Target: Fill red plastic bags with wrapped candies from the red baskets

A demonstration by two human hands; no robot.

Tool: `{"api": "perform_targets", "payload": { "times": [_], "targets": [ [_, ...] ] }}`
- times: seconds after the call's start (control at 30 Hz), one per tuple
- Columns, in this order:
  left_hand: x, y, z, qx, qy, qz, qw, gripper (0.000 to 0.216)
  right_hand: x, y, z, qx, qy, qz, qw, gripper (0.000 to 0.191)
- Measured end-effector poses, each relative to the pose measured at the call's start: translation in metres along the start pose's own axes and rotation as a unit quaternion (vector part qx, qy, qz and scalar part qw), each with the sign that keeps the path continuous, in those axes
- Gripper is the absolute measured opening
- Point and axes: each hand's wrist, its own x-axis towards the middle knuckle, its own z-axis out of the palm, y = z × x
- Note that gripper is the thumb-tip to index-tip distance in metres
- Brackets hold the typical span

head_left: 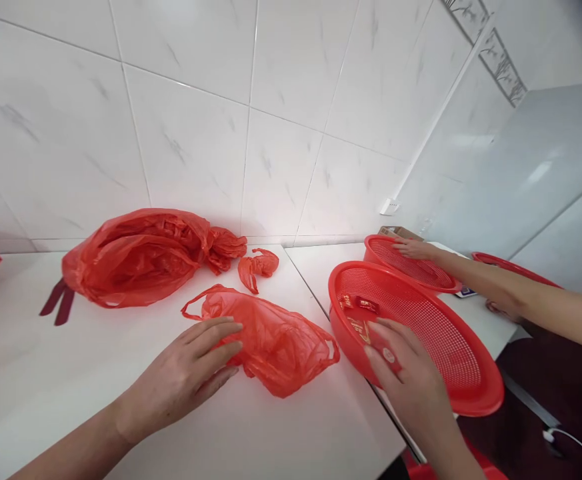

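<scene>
My left hand hovers at the near left side of a crumpled red plastic bag lying flat on the white table. Its fingers are stretched out and overlap the bag's edge; whether they touch it I cannot tell. Between the thumb and fingers of my right hand is a red packet with a pale round mark. That hand is over the near left rim of a red mesh basket. Small red wrapped packets lie inside the basket, partly hidden by my hand.
A large bunch of red plastic bags and a small red scrap lie along the tiled wall. Another person's hand reaches over a second red basket. A white cable hangs at the lower right.
</scene>
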Motion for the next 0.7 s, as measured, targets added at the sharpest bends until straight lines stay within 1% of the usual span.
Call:
{"api": "perform_targets", "payload": {
  "times": [0.03, 0.1, 0.17, 0.2, 0.27, 0.33, 0.37, 0.43, 0.57, 0.7],
  "targets": [
    [0.002, 0.0, 0.001, -0.002, 0.002, -0.001, 1.0, 0.021, -0.006, 0.014, -0.002, -0.044, -0.009, 0.004, 0.999, 0.04],
    [0.007, 0.001, 0.002, -0.012, 0.008, 0.005, 1.0, 0.019, -0.02, 0.035, -0.004, -0.104, -0.054, 0.013, 0.993, 0.043],
    [0.016, 0.005, 0.003, -0.03, 0.013, 0.01, 0.999, 0.02, -0.037, 0.043, -0.003, -0.136, -0.098, 0.0, 0.986, 0.039],
    [0.02, 0.008, 0.004, -0.044, 0.012, 0.01, 0.999, 0.021, -0.046, 0.043, -0.002, -0.15, -0.103, -0.018, 0.983, 0.038],
    [0.03, 0.017, 0.007, -0.079, 0.002, -0.004, 0.997, 0.023, -0.063, 0.038, 0.003, -0.174, -0.079, -0.072, 0.979, 0.04],
    [0.04, 0.028, 0.012, -0.119, -0.018, -0.033, 0.992, 0.028, -0.077, 0.032, 0.009, -0.193, -0.027, -0.127, 0.973, 0.042],
    [0.046, 0.034, 0.015, -0.138, -0.031, -0.051, 0.989, 0.033, -0.082, 0.03, 0.011, -0.197, -0.004, -0.15, 0.969, 0.042],
    [0.058, 0.046, 0.021, -0.169, -0.058, -0.093, 0.979, 0.045, -0.091, 0.029, 0.015, -0.194, 0.014, -0.176, 0.965, 0.04],
    [0.086, 0.064, 0.036, -0.235, -0.093, -0.17, 0.952, 0.068, -0.097, 0.032, 0.013, -0.17, 0.006, -0.172, 0.97, 0.04],
    [0.111, 0.073, 0.05, -0.312, -0.101, -0.224, 0.918, 0.074, -0.094, 0.034, 0.011, -0.147, 0.0, -0.151, 0.978, 0.039]
  ]
}}
